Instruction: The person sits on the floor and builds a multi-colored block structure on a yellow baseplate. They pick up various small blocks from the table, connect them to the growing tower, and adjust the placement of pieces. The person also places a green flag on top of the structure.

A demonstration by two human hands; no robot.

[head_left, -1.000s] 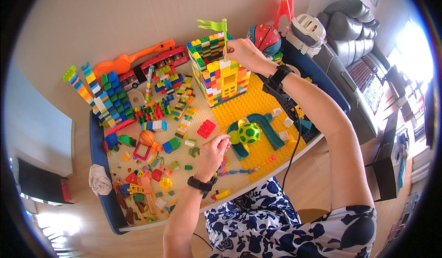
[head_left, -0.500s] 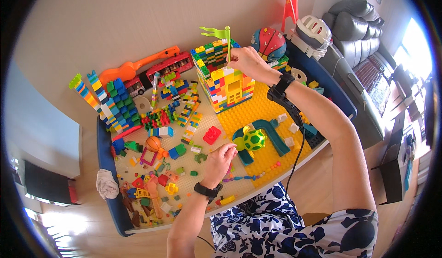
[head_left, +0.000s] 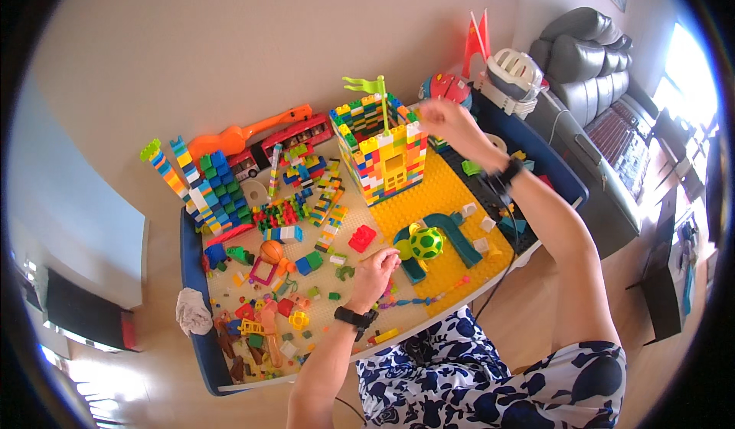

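A light-green toy flag (head_left: 383,99) stands upright on the front wall of a multicoloured block house (head_left: 377,161), which has a yellow window and door. Just right of the house's top edge is my right hand (head_left: 453,126), off the flag, its fingers loosely bent and nothing visible in them. My left hand (head_left: 374,276) hovers over the front middle of the play table, fingers curled together; whatever may be inside is hidden. Beside its fingertips lies a green toy turtle (head_left: 425,242) on a teal slide piece (head_left: 459,243). A red block (head_left: 362,238) sits beyond that hand.
Loose blocks and small toys cover the left half of the table. Block towers (head_left: 203,191), an orange toy guitar (head_left: 249,130) and a red toy bus (head_left: 298,134) line the back left. A ball (head_left: 445,87) and a white helmet (head_left: 514,74) are at the back right. A black cable hangs by my right arm.
My right hand has let go of the flag and moved right, away from it. The flag stays standing on the house. My left hand keeps its curled pose. The view has shifted slightly.
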